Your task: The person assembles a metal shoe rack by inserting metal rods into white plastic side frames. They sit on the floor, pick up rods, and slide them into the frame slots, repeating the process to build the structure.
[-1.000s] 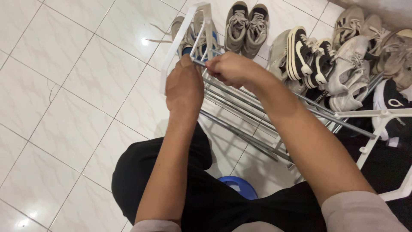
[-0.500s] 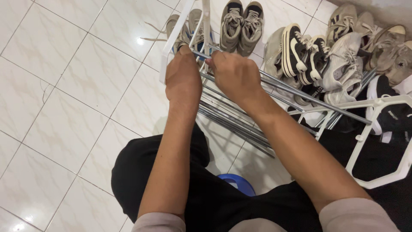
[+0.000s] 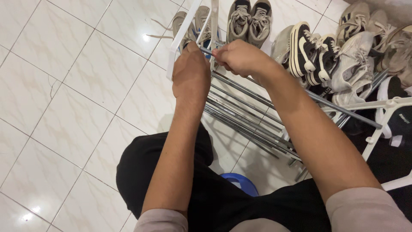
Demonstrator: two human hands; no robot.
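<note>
My left hand [image 3: 191, 75] grips the white plastic side frame [image 3: 179, 41] of a shoe rack, its fingers hidden behind the frame. My right hand [image 3: 238, 56] is closed around the near end of a metal rod [image 3: 343, 111] right where the rod meets that frame. The rod runs away to the right toward a second white side frame [image 3: 388, 112]. Several more metal rods [image 3: 244, 118] lie parallel below my hands, spanning the two frames. The exact joint between rod and frame is covered by my hands.
Several pairs of worn sneakers [image 3: 326, 56] are heaped at the upper right, and one grey pair [image 3: 249, 21] stands behind the rack. A blue stool [image 3: 240, 182] shows between my black-trousered legs. White tiled floor [image 3: 64, 86] spreads to the left.
Both hands stay at the rod's end on the left frame. The rod's far end and the right frame have shifted slightly, and my right wrist has turned a little.
</note>
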